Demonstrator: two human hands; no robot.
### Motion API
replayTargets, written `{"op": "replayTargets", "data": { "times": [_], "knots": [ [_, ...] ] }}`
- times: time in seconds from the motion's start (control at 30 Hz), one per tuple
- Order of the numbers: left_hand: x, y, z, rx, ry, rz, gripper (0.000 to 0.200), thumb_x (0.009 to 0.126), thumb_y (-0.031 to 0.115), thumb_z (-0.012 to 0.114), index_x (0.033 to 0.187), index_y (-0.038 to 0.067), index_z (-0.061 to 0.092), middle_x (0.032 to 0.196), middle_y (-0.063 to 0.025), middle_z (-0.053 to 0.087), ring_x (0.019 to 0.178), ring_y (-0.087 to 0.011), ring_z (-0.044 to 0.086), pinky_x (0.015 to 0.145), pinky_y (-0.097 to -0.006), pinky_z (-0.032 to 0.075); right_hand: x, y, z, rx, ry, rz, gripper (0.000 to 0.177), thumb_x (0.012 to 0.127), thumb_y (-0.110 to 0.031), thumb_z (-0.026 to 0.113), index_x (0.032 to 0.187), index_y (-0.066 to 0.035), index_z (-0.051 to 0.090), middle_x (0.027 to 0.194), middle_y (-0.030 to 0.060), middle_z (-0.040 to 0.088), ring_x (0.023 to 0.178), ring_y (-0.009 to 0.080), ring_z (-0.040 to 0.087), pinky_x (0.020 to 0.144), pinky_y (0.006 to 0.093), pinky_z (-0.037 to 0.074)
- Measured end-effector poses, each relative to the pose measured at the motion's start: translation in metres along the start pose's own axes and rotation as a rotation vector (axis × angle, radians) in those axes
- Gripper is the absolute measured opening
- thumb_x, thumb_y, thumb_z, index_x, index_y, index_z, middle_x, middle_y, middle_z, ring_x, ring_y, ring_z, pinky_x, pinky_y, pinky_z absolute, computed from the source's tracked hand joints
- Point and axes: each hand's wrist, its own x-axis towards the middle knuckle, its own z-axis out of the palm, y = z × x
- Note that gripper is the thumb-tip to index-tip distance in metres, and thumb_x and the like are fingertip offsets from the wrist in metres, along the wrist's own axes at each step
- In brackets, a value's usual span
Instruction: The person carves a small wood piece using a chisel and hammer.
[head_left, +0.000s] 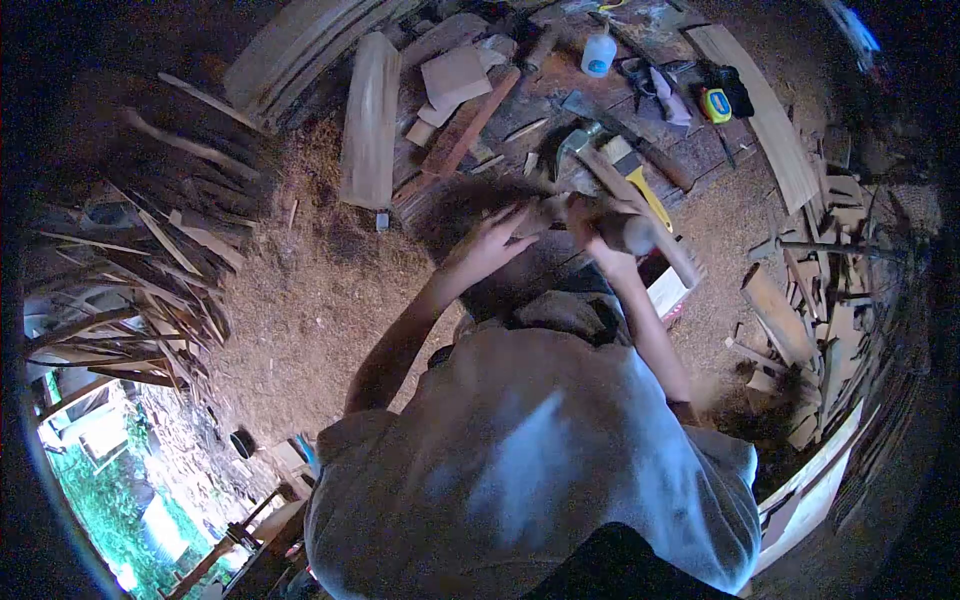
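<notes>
My left hand [492,246] lies with its fingers stretched over a dark wooden piece [552,208] in front of my body. Close to its right, my right hand [606,254] is closed around something at that piece; blur and dim light hide its shape, and I cannot tell what it is. A rounded wooden end [637,235] shows beside the right fingers. Just beyond the hands lies a claw hammer [578,142], its handle running toward the right wrist. Alongside it rests a flat brush [636,172] with a yellow handle.
A spray-type bottle [598,56] and a yellow tape measure [715,104] stand at the back of the workbench. Wood blocks [455,78] and a thick board [371,120] lie left of them. Sawdust [310,270] covers the floor; scrap wood [150,280] is piled on both sides.
</notes>
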Motion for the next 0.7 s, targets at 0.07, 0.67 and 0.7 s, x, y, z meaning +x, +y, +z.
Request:
{"op": "replayTargets", "data": {
  "times": [0.07, 0.67, 0.7],
  "knots": [
    [0.0, 0.004, -0.001, 0.001, -0.025, -0.036, 0.048, 0.082, 0.029, 0.067, 0.121, 0.005, 0.054, 0.11, -0.0177, 0.062, 0.103, -0.0337, 0.059, 0.091, -0.0387, 0.046, 0.004, -0.023, 0.011, -0.049, 0.098, -0.095, 0.052, 0.053, -0.021, 0.077, 0.097, -0.001, 0.059, 0.087, 0.0089, 0.059, 0.084, 0.0268, 0.056, 0.087, 0.0395, 0.041],
    [0.005, 0.009, -0.012, -0.006, -0.084, -0.057, 0.045, 0.082, 0.022, 0.066, 0.119, 0.002, 0.054, 0.117, -0.02, 0.057, 0.104, -0.0363, 0.057, 0.088, -0.0377, 0.049, -0.017, 0.08, 0.013, -0.111, 0.269, -0.213, 0.048, 0.054, -0.03, 0.076, 0.091, -0.003, 0.061, 0.09, 0.0083, 0.063, 0.086, 0.0243, 0.058, 0.084, 0.0371, 0.044],
    [0.006, 0.009, -0.012, -0.012, -0.082, -0.045, 0.045, 0.081, 0.022, 0.067, 0.12, 0.002, 0.054, 0.117, -0.02, 0.057, 0.104, -0.0366, 0.057, 0.087, -0.0378, 0.049, -0.006, -0.021, 0.002, 0.082, 0.117, -0.004, 0.046, 0.054, -0.031, 0.075, 0.086, -0.002, 0.062, 0.086, 0.0082, 0.065, 0.083, 0.0248, 0.06, 0.081, 0.0372, 0.045]
  ]
}}
